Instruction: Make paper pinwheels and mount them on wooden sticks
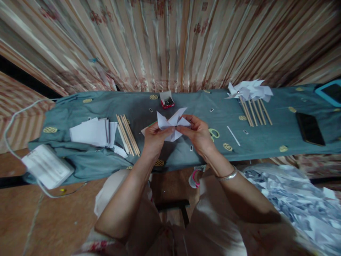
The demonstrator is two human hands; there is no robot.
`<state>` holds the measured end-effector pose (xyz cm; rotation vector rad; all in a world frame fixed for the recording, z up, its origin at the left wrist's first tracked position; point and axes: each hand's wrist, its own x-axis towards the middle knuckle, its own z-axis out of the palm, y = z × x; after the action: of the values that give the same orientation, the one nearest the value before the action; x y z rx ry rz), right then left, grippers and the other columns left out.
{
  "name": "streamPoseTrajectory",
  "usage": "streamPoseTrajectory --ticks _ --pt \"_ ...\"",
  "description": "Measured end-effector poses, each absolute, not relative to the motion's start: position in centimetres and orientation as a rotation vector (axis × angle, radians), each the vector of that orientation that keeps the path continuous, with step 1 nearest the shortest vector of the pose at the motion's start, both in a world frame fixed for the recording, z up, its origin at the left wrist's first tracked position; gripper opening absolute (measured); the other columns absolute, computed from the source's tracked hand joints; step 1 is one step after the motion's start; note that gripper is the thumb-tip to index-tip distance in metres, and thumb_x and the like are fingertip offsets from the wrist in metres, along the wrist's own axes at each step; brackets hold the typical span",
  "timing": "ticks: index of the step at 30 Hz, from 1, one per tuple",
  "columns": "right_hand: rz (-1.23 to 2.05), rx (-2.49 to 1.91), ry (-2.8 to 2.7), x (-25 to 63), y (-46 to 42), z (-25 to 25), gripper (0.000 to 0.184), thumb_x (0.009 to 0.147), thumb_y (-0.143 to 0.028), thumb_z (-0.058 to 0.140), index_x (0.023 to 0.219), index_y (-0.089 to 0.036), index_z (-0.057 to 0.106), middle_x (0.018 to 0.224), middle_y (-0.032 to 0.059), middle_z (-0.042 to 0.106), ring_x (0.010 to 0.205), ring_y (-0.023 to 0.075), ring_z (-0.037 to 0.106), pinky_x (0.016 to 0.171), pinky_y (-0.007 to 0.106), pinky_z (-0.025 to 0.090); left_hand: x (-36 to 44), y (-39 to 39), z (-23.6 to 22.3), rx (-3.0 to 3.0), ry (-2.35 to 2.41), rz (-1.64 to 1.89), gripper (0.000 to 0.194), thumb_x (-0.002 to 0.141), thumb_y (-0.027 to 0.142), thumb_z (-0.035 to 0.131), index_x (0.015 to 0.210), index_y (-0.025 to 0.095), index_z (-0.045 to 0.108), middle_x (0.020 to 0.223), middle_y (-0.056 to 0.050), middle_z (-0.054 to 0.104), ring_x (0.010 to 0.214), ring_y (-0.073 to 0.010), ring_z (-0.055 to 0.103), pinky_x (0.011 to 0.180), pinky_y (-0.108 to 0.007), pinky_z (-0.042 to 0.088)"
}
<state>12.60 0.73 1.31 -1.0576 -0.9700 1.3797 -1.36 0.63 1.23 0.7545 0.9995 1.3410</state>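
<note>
Between my two hands is a white paper pinwheel (174, 119), its blades folded in toward the middle. My left hand (156, 137) grips it from the left, with the thumb near its centre. From the right, my right hand (195, 133) pinches it with thumb and fingers close to the same centre. Just beyond the pinwheel stands a small open red-and-white box (167, 101) with small dark metal pieces inside. Green-handled scissors (214, 133) lie beside my right hand, partly hidden by it. A bundle of wooden sticks (128, 135) lies left of my left hand.
Cut white paper sheets (90, 132) are stacked at the left, near a white power box (49, 167) with a cable. Finished pinwheels on sticks (250, 90) lie back right. A paper strip (233, 136), a black phone (310, 128) and a blue-framed device (330, 92) are farther right. White paper pieces (298, 202) heap below.
</note>
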Motion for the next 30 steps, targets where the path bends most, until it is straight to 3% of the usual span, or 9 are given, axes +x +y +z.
streamPoseTrajectory --ticks 30 --pt "1.385 -1.092 -0.937 13.17 1.06 0.56 0.042 0.055 -0.033 0.089 0.088 -0.024 0.066 0.079 -0.0035 0.073 0.066 0.0142 0.066 0.07 0.031 0.054 -1.08 0.5 1.15 0.815 1.055 1.313 0.028 0.047 0.023 0.089 0.071 0.017 0.075 0.069 0.001 0.073 0.061 -0.014 0.063 0.065 -0.028 0.051"
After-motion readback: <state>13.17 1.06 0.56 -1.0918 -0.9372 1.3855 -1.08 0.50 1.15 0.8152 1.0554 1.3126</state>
